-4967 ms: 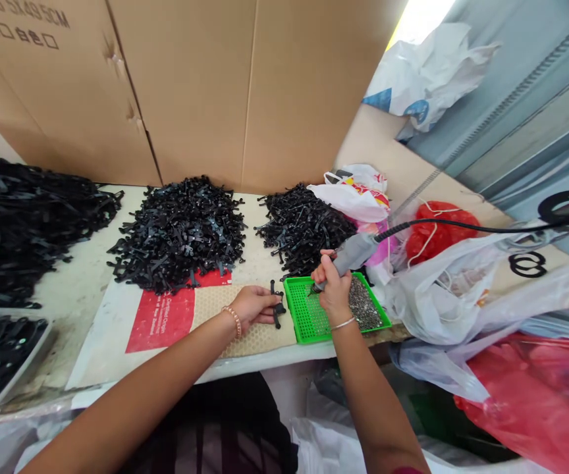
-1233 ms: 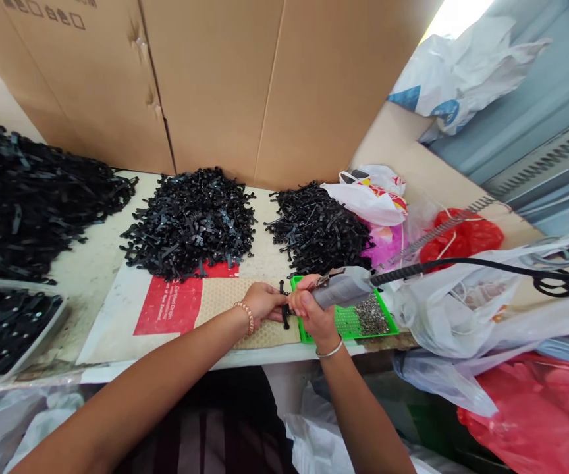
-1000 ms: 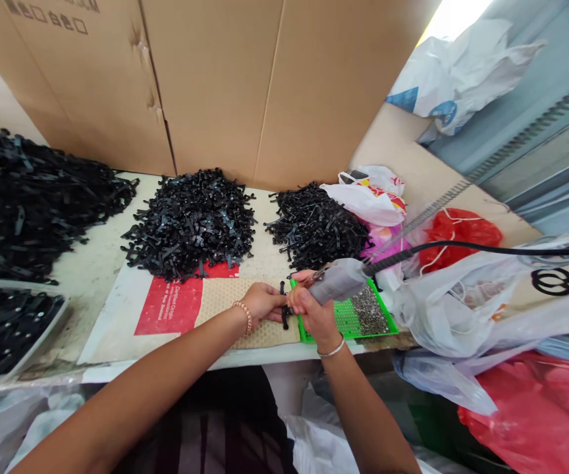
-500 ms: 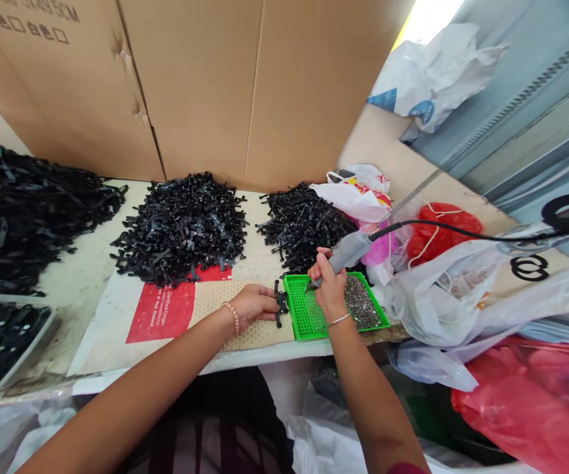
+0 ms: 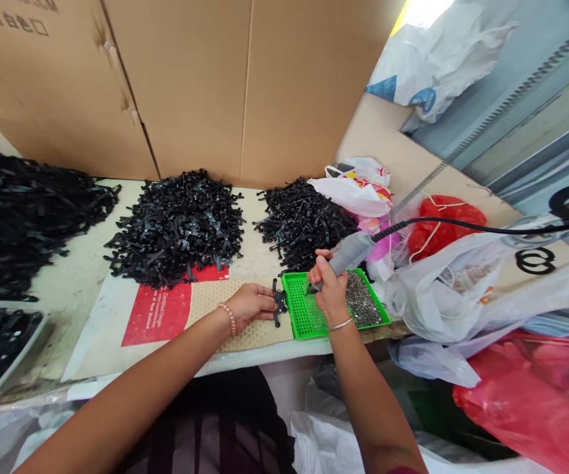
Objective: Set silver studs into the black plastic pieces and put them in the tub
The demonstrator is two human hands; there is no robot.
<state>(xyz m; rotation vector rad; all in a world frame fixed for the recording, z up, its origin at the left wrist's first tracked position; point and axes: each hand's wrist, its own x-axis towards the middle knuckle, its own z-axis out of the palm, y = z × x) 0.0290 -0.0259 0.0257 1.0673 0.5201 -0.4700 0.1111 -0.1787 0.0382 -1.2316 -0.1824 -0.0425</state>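
My left hand [image 5: 253, 304] has its fingers closed on a small black plastic part [image 5: 278, 301], a slim bar with branching arms, held just left of the green tray [image 5: 288, 322]. In my right hand [image 5: 331, 289] is a grey electric screwdriver [image 5: 351, 253], gripped in a fist with its tip pointing down and left over the tray. The tray has a perforated floor and carries many small metal screws [image 5: 363, 299], heaped mostly on its right side. The tip is over the sparser left part; whether it touches a screw is too small to tell.
Black parts lie in a middle heap [image 5: 180, 227], a right heap [image 5: 304, 220] and a large left heap [image 5: 22, 210]. A white bin [image 5: 37, 329] of parts stands front left. A cardboard box [image 5: 190, 85] walls the back. Plastic bags [image 5: 442, 296] crowd the right, beneath the screwdriver's cable [image 5: 462, 226].
The view has shifted slightly. Both hands keep nearly the same place, with the black part still in my left and the screwdriver still over the tray.
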